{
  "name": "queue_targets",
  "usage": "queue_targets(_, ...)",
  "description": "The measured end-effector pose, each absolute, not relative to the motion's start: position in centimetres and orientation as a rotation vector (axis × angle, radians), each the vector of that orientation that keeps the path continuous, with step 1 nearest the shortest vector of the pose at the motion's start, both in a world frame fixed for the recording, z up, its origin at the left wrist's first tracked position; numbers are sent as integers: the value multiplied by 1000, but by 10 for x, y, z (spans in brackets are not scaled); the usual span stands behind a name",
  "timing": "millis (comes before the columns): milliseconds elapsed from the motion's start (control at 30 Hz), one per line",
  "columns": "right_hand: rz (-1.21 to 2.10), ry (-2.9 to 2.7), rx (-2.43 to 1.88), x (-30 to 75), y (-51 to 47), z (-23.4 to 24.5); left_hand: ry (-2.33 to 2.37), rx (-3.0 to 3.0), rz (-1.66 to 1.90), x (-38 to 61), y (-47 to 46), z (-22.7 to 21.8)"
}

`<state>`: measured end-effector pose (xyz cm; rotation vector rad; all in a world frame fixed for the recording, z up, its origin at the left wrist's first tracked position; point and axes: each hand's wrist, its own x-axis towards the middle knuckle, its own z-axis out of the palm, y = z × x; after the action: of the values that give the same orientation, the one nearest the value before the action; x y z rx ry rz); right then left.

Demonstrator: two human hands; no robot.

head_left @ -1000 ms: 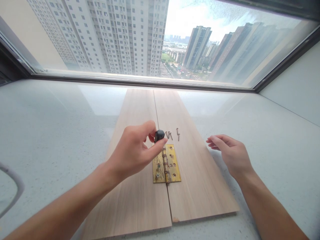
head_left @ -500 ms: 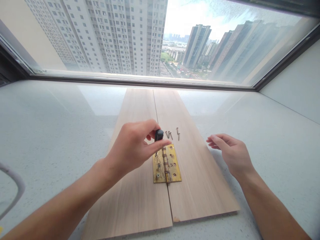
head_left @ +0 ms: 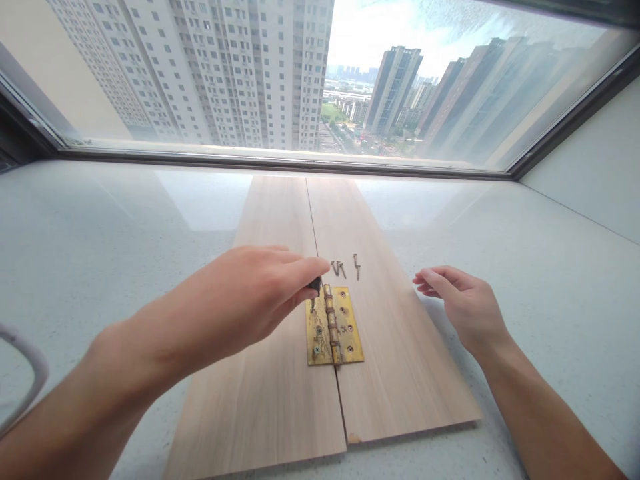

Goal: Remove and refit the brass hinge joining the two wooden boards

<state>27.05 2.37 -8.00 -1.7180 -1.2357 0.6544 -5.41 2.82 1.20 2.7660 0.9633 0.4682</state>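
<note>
Our left hand (head_left: 273, 287) is clamped on a short black screwdriver handle (head_left: 315, 285), thumb & forefinger pressing it; most of the handle is hidden by the fingers. Below it, a thin metal part shows over the upper part of the left leaf of the hinge, but we can't tell if it touches.

The worn, yellow brass butt hinge (head_left: 333, 327) lies flat, opened out, across the seam b/w two pale wooden boards: the left board (head_left: 265, 400) & the right board (head_left: 400, 373). Its barrel, w/ brown stains, runs approx. along this seam. In the left leaf we see two cross-head screws (head_left: 319, 331), seated one above the other; the right leaf shows four holes.

Just beyond the hinge, small dark metal screws (head_left: 339, 269) lie loose on the right board, in two little groups. The near corner of this board, next to the seam, is chipped.

Our right hand (head_left: 463, 300) is beside the right board's outer edge, fingers softly curled; its inner side is hidden, so we can't tell if thumb & fingers meet.

Both boards rest on a white speckled sill (head_left: 100, 280), w/ their far ends near a dark window frame (head_left: 320, 163). At far L, a pale curved cable (head_left: 31, 360) is partly visible.
</note>
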Motion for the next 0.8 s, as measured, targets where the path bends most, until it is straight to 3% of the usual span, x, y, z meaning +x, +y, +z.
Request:
queue_targets(500,672,-1246,-1715,271,23,-81,1090,2866,452,-37,39,19)
queue_targets(700,676,-1234,-1711,271,23,-81,1467,2794,404,-27,47,27)
queue_targets(800,676,-1240,-1719,270,23,-79,1417,2771,372,-25,45,24)
